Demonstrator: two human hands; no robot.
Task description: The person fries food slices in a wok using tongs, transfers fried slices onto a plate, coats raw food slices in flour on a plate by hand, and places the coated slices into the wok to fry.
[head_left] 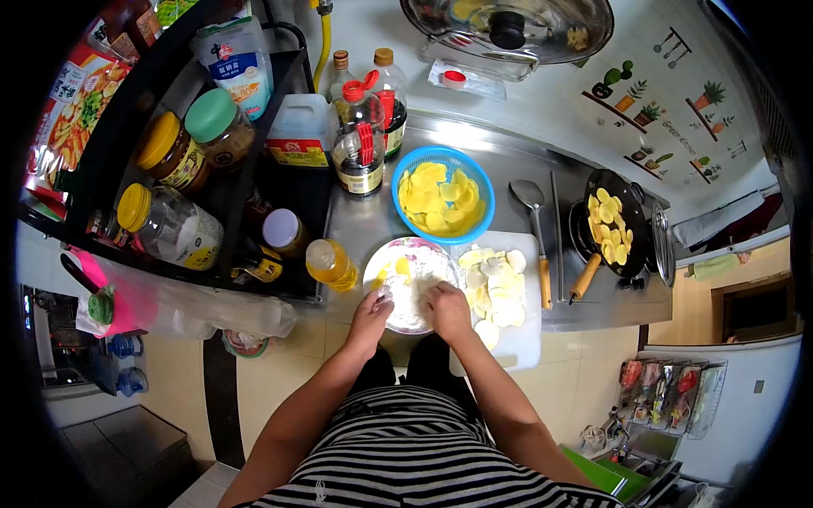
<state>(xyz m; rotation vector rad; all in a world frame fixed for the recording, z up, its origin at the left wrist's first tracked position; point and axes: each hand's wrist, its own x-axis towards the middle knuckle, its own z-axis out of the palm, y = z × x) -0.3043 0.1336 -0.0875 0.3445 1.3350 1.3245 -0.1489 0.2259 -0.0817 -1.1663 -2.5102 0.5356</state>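
A bowl of white powder with a pink-patterned rim stands at the counter's front edge, and a few yellow slices, like potato, lie in its left part. Over the bowl's left side is my left hand, its fingers curled together and whitened at the tips. My right hand is over the right side with fingers pinched in. What either hand grips is hidden or too small to make out. Powder-coated slices lie on a white cutting board to the right. Behind the bowl, a blue basket holds plain yellow slices.
At right, a wok with slices sits on the stove, its wooden handle pointing toward me. A spatula lies left of it. An oil bottle, sauce bottles and a black rack of jars stand left.
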